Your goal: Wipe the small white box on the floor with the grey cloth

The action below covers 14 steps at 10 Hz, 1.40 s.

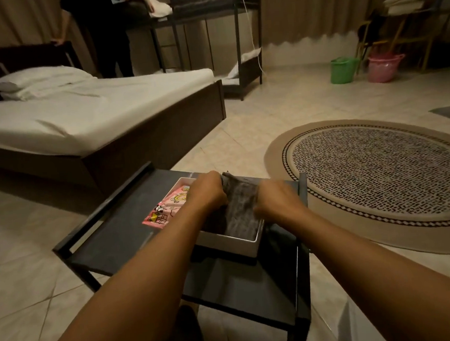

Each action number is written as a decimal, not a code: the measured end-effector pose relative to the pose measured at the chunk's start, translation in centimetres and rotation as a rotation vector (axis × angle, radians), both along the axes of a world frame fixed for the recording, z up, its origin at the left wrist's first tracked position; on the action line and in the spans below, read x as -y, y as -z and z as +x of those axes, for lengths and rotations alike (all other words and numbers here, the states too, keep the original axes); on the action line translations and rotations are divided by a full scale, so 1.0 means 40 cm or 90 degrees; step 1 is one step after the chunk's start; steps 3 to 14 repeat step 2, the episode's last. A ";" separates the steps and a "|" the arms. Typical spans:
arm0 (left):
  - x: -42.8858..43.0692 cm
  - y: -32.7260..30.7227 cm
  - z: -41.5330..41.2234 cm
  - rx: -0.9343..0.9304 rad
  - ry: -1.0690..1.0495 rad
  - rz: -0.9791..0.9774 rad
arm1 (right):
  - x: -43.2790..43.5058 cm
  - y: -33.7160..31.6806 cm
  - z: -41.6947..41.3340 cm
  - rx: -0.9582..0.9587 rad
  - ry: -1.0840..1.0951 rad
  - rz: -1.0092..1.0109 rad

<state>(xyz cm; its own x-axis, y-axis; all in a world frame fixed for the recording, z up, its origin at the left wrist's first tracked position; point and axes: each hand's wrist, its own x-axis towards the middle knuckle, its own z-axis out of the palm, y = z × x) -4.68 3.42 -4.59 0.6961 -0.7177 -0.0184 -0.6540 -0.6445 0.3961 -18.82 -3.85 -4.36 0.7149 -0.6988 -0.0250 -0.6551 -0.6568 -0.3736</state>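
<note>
A small white box (231, 244) lies open on a low black table (115, 232). Inside it, at the left end, sits a pink cartoon-printed item (167, 208). A grey cloth (241, 209) is draped into the box's right half. My left hand (208, 191) grips the cloth's left edge with closed fingers. My right hand (277, 198) clutches its right edge, slightly blurred. Both forearms reach in from the bottom of the view. The box's far right wall is hidden behind the cloth and hands.
A bed (93, 113) with white sheets stands at left. A round patterned rug (380, 174) lies on the tiled floor at right. A green bucket (342, 70) and a pink bucket (382, 67) sit at the back right. A person (105, 31) stands by a dark bunk frame (214, 15).
</note>
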 end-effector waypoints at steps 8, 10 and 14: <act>-0.014 0.001 -0.029 0.075 -0.021 0.022 | 0.017 -0.037 -0.069 0.092 -0.031 0.081; -0.014 0.001 -0.029 0.075 -0.021 0.022 | 0.017 -0.037 -0.069 0.092 -0.031 0.081; -0.014 0.001 -0.029 0.075 -0.021 0.022 | 0.017 -0.037 -0.069 0.092 -0.031 0.081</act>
